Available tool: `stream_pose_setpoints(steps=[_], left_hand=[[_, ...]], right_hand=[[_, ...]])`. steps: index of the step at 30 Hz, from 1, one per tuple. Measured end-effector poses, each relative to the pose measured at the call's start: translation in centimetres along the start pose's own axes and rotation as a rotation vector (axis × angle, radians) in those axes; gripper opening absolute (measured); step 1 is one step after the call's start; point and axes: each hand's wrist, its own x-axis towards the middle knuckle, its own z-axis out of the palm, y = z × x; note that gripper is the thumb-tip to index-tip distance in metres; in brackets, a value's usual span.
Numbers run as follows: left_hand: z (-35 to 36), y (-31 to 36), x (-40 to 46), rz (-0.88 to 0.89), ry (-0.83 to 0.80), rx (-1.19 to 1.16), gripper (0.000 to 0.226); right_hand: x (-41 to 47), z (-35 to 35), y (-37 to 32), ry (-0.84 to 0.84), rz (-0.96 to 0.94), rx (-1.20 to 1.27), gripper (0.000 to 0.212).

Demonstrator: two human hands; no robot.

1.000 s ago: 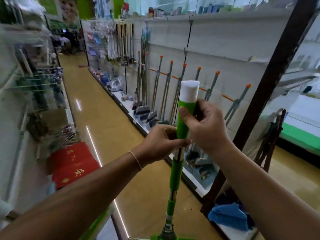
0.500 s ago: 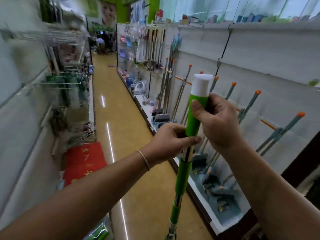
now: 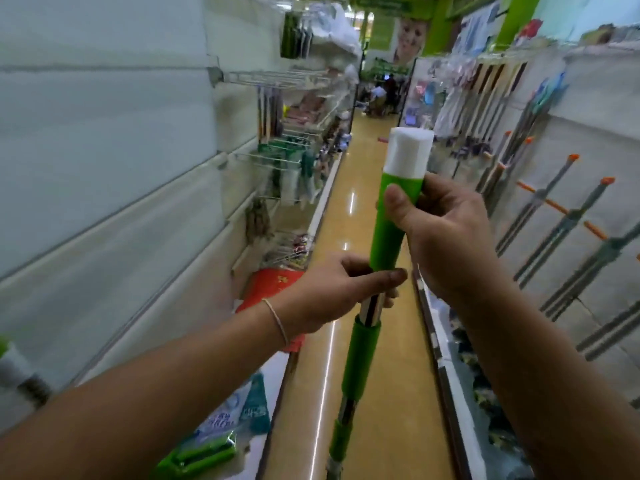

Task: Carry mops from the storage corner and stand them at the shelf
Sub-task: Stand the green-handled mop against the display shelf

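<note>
Head view down a shop aisle shows both hands wrapped around a mop [image 3: 384,244], held nearly upright in front of the chest with its top at about eye line and its lower end running out of frame at the bottom, so the mop head cannot be seen. The right hand [image 3: 446,237] clasps the green upper grip just below the white cap, thumb pressed on the front; the left hand [image 3: 343,292] closes around the pole right beneath it, where the green sleeve ends and bare shiny metal begins. Judging by its build, the mop is a light, stiff tube that will not bend, though its length may make it swing and clip the stock on either side; the polished metal sections look slippery, so the green plastic sleeves are the better places to hold, one hand high and one lower for control. It looks like a telescopic pole: bright green sleeves alternating with chrome sections and a white end cap. On the right, the shelf [image 3: 446,368] carries a row of grey mops [image 3: 561,223] with orange tips leaning against the wall panel, apparently the place where this one belongs.
</note>
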Motion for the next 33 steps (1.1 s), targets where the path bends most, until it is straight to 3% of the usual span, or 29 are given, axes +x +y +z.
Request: stream_pose_setpoints(steps=[5, 10, 13, 15, 18, 22, 33], left_hand=[[0.3, 1.6, -0.7, -0.032, 0.192, 0.013, 0.033], [0.1, 3.2, -3.3, -0.018, 0.389, 0.009, 0.034], [-0.2, 4.9, -5.5, -0.018, 0.457, 0.034, 0.027], [-0.4, 6.4, -7.1, -0.018, 0.53, 0.043, 0.022], [-0.5, 8.4, -9.6, 0.008, 0.615, 0.059, 0.01], [-0.8, 11.0, -13.0, 0.014, 0.719, 0.088, 0.016], [-4.1, 15.2, -20.4, 0.077, 0.908, 0.281, 0.018]], right_hand=[[2.2, -0.2, 0.8, -0.179, -0.007, 0.191, 0.001], [2.8, 1.7, 0.1, -0.36, -0.048, 0.251, 0.025], [2.9, 3.1, -1.4, -0.429, -0.063, 0.297, 0.019], [3.1, 4.3, -2.7, -0.46, -0.067, 0.34, 0.009], [3.0, 6.2, -4.8, -0.506, -0.051, 0.399, 0.015], [2.5, 8.8, -7.9, -0.549, -0.032, 0.446, 0.022], [0.2, 15.2, -14.6, -0.529, -0.212, 0.432, 0.006]])
